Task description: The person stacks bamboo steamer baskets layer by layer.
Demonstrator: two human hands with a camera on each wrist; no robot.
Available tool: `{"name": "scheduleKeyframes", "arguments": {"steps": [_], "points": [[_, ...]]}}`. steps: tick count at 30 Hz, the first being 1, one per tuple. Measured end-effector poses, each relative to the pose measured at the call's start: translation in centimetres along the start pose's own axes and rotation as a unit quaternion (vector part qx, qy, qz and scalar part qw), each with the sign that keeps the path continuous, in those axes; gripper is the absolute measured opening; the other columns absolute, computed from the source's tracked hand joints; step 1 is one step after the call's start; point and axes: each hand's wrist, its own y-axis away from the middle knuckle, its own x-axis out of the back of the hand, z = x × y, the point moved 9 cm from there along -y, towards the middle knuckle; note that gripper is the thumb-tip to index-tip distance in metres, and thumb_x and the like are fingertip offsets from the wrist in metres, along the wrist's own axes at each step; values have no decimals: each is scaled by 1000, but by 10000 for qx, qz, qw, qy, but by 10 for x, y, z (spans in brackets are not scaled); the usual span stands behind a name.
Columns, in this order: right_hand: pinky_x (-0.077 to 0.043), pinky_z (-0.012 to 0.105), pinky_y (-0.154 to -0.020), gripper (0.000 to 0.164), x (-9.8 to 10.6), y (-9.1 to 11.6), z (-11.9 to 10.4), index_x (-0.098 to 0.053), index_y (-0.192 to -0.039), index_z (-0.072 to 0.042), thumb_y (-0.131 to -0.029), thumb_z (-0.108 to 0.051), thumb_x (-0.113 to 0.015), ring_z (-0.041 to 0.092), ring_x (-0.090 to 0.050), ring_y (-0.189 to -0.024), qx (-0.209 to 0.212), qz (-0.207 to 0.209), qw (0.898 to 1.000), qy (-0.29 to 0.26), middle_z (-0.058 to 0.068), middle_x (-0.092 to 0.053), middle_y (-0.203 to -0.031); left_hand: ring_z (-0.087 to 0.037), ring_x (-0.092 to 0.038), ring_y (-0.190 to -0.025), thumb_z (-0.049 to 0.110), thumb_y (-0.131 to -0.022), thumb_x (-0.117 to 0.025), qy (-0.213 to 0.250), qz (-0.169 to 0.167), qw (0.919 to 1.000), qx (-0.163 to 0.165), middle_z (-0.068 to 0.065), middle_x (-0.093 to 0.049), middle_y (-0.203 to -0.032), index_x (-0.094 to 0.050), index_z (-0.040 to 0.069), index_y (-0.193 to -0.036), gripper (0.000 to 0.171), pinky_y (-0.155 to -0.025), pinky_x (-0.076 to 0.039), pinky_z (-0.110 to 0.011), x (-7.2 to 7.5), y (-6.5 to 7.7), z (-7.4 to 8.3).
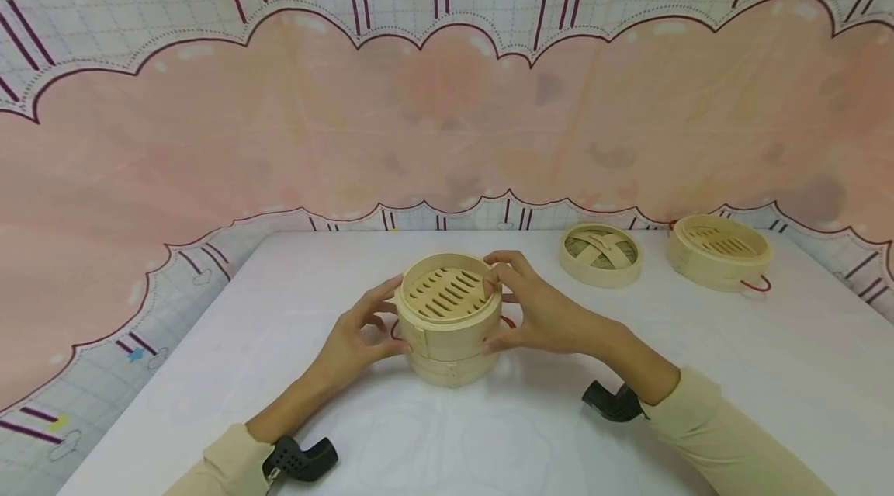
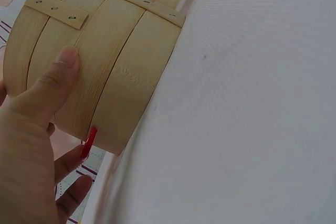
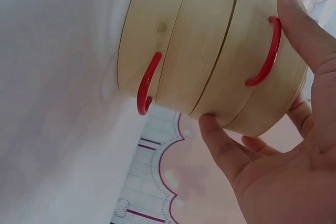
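Item: one bamboo steamer stack [image 1: 452, 348], standing mid-counter directly between the two hands and touched by both.

Composition: two baskets, an upper basket [image 1: 454, 338] with slotted floor visible inside its rim, and a lower basket [image 1: 452, 374] beneath it. Red loops, right side: two, one upper loop [image 3: 266, 56] and one lower loop [image 3: 145, 85].

Hands: two. Left hand [image 1: 352, 337], one, at the stack's left side; thumb and fingers parted widely and curved about the upper basket, thumb laid on its near wall. Right hand [image 1: 545, 313], one, at the right side; thumb against the upper basket's wall, a finger bent over the rim, holding that basket between them.

Further stock, right rear of counter: one round lid [image 1: 601, 277] with woven strips; one spare basket [image 1: 705, 271] just beside it, slotted floor showing, a red loop [image 1: 760, 284] at its right. Both stand well apart from the stack.

Worn items: two pale sleeves [image 1: 726, 426]; two black wrist devices [image 1: 307, 459], one per arm.

Setting: one white counter [image 1: 433, 442]; patterned backdrop [image 1: 419, 131] behind, peach with scalloped edges.
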Motion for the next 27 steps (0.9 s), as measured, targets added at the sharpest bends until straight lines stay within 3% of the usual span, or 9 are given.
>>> {"name": "scheduleKeyframes", "arguments": {"steps": [11, 20, 27], "points": [[-45, 41, -95, 58, -4, 2, 1, -41, -107, -15, -71, -26, -85, 30, -39, -129, 183, -156, 9996, -120, 10, -21, -145, -26, -58, -102, -9, -66, -82, 136, 5, 9997, -226, -20, -38, -142, -35, -4, -140, 88, -71, -50, -41, -2, 3, 0], [-46, 34, -94, 54, -4, 5, 7, -43, -110, -18, -75, -25, -83, 20, -44, -126, 150, -265, 9995, -81, 1, -21, -152, -27, -58, -104, -11, -66, -81, 198, -63, 9995, -255, -25, -33, -146, -31, -7, -141, 90, -73, -50, -42, -6, 6, 1], [-47, 31, -93, 53, -4, 6, 6, -44, -114, -16, -77, -23, -82, 22, -45, -126, 237, -335, 9991, 60, 5, -21, -154, -23, -58, -106, -11, -69, -79, 236, -96, 9994, -249, -24, -29, -150, -30, -6, -144, 89, -74, -52, -42, -8, 9, 0]]}}
